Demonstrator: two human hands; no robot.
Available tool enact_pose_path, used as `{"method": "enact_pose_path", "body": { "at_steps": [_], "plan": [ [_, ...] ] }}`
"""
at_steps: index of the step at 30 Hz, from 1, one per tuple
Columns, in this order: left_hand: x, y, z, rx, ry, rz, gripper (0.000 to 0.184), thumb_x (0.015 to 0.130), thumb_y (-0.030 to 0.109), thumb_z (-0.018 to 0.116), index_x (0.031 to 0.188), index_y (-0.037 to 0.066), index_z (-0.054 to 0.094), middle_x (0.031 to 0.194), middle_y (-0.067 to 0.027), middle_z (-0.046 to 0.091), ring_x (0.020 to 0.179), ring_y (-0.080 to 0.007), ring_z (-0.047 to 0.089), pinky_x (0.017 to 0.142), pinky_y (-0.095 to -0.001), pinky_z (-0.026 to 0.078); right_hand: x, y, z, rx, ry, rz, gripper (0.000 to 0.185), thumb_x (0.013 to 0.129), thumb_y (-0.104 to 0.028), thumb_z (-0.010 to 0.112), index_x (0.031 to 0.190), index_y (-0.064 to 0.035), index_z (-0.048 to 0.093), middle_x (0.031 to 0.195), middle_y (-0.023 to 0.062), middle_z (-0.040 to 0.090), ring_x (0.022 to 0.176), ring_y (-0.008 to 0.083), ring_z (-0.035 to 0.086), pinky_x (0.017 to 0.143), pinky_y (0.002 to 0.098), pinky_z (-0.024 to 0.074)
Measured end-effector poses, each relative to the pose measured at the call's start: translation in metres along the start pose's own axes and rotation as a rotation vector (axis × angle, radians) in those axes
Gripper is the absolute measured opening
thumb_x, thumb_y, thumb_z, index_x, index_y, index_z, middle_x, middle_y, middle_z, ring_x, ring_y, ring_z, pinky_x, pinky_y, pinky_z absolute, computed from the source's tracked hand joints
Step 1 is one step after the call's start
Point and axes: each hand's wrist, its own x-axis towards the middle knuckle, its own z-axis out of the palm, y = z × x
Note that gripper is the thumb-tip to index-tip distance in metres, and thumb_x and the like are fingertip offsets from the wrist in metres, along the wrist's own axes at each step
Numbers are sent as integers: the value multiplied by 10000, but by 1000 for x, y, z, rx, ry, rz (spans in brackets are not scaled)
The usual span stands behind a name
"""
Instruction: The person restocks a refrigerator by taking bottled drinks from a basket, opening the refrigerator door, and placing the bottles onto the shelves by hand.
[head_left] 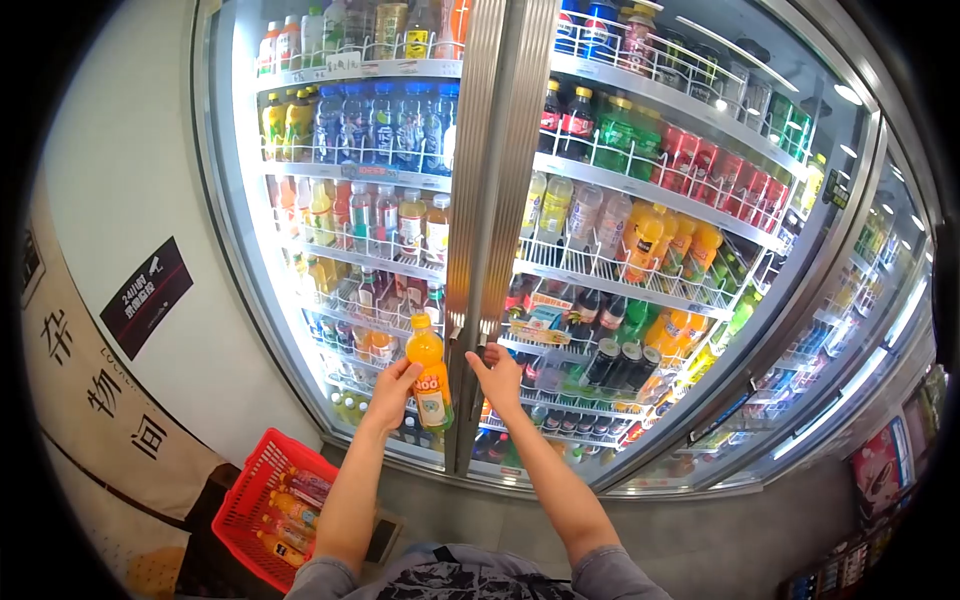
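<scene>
An orange drink bottle (pixel 428 375) with a yellow cap stands upright in my left hand (pixel 393 392), in front of the left glass door. My right hand (pixel 494 378) is at the metal door handle (pixel 484 340) of the right door, fingers curled at the handle and the thumb apart from them. Both doors look closed. Behind the glass, white racks (pixel 370 170) hold rows of bottles and cans.
At the lower left a red basket (pixel 232 500) holds several bottles. A pale wall (pixel 120 110) with a dark sign (pixel 147 298) stands on the left. More glass-door fridges (pixel 850 300) run along the right, above the grey floor (pixel 690 540).
</scene>
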Motion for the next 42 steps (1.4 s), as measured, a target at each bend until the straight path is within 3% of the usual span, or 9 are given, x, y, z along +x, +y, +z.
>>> {"method": "enact_pose_path", "body": {
  "at_steps": [10,13,14,16,30,33,37,40,42],
  "plan": [
    [-31,14,-24,13,34,16,337,972,170,591,1258,-8,579,1103,-33,653,958,-102,611,848,-270,493,-2,-7,36,27,76,127,537,736,-504,809,799,-13,599,703,71,631,671,184,607,659,326,489],
    [-34,16,-36,25,-10,10,342,968,172,598,1261,-4,585,1095,-39,661,949,-98,612,845,-266,490,0,2,50,25,125,140,555,742,-535,792,750,-27,568,649,96,594,617,247,595,624,371,483],
    [-35,18,-39,30,-50,11,348,966,173,601,1266,-3,585,1095,-41,662,951,-95,611,845,-266,490,1,3,51,29,106,184,536,746,-515,795,709,-49,532,649,52,554,619,179,524,607,334,444],
    [-38,25,-42,17,-65,23,362,965,181,607,1273,-7,582,1092,-45,665,952,-96,610,849,-266,488,-1,2,53,13,125,168,575,736,-550,789,745,-28,547,658,93,579,638,249,583,629,383,467],
    [-76,54,-83,34,-141,-80,386,964,199,613,1287,-9,571,1111,-43,654,980,-108,599,874,-270,482,-2,7,74,-52,323,96,659,697,-627,784,730,-30,506,632,65,531,598,224,512,607,387,431],
    [-81,52,-98,28,-145,-88,398,961,205,619,1292,-10,566,1115,-45,653,987,-109,598,884,-273,478,-16,-14,76,-122,375,242,655,709,-611,783,699,-15,511,621,72,526,588,226,493,602,392,430],
    [-93,55,-108,15,-150,-105,372,970,212,602,1280,7,576,1120,-35,649,977,-105,599,860,-272,485,-51,-36,69,-68,435,254,642,740,-589,768,664,-16,487,594,74,495,576,231,468,585,387,414],
    [-100,49,-110,45,-175,-110,370,969,211,605,1276,7,579,1113,-37,652,962,-98,604,852,-265,490,-78,-44,66,-73,519,238,637,838,-591,667,666,-3,493,601,87,510,592,245,485,610,410,411],
    [-105,47,-104,12,-220,-167,431,946,215,645,1303,-11,559,1108,-78,656,1001,-125,602,896,-286,480,-95,-51,61,29,532,253,605,952,-544,521,745,22,577,629,112,550,616,246,507,636,402,419]
  ]
}}
